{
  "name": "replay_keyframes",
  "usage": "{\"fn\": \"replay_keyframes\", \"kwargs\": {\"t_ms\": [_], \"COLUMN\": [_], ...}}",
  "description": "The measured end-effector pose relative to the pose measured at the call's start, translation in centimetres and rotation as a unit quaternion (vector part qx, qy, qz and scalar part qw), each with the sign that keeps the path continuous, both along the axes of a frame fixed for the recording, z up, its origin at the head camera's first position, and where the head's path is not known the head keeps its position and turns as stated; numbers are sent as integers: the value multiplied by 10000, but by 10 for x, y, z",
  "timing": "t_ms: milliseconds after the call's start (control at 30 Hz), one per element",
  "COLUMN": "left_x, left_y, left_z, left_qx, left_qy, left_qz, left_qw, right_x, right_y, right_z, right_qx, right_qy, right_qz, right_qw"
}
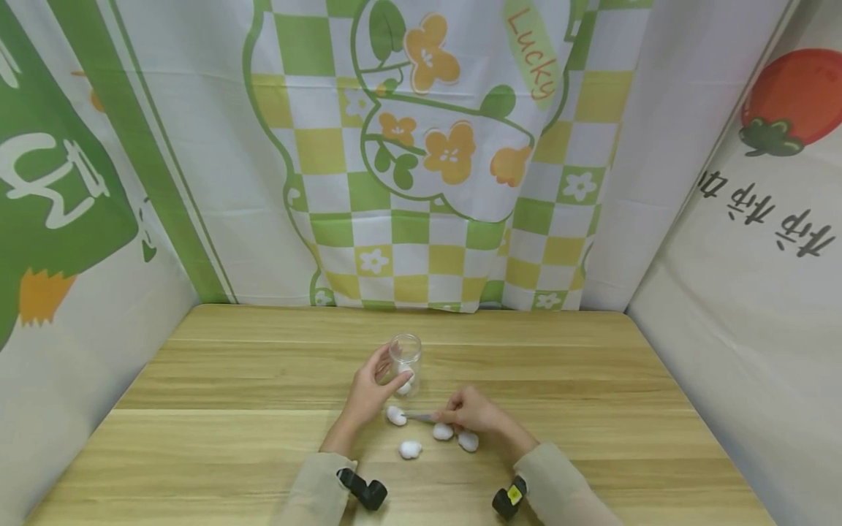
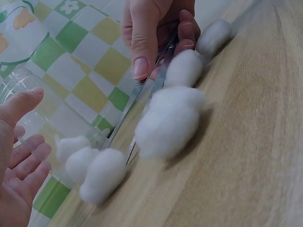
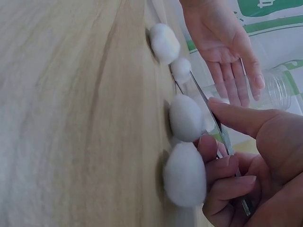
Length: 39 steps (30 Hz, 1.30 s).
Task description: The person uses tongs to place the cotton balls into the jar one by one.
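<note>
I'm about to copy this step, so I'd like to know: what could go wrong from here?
The cotton ball at the tips of the tweezers might slip if pinched too lightly. Two more balls lie close by the right grip, which may nudge them. The open jar, with the left grip beside it, could tip if bumped.

A wooden table bears four cotton balls and a jar.

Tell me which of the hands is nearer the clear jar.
Left. The left hand is around the clear jar; the right hand, holding tweezers, is apart, to its right.
</note>
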<state>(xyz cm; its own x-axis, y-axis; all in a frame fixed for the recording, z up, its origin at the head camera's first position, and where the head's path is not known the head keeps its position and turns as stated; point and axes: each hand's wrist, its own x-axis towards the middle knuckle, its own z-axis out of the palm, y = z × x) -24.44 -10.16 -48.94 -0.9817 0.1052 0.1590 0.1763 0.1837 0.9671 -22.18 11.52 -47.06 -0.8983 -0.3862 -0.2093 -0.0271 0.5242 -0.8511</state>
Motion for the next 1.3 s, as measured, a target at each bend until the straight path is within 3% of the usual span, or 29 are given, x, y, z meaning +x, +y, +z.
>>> {"fn": "replay_keyframes", "kwargs": {"t_ms": [200,733,967,1300], "left_x": [0,1,0,0], "left_y": [0,1,0,0], "left_z": [0,2,0,1], "left_qx": [24,69,-7,-41], "left_qy": [-16,-6,-25,-16], "left_qz": [12,31,10,-41], "left_qw": [10000,10000,10000,10000], "right_x": [0,0,2,6], "right_y": [-3,-1,4,-1], "right_z": [-1,-1,0,2], "right_qx": [151,-34,-355,155], "right_qy": [133,111,-197,40], "right_qz": [73,20,-81,-39], "right_qw": [9998,9999,9991,9999]}}
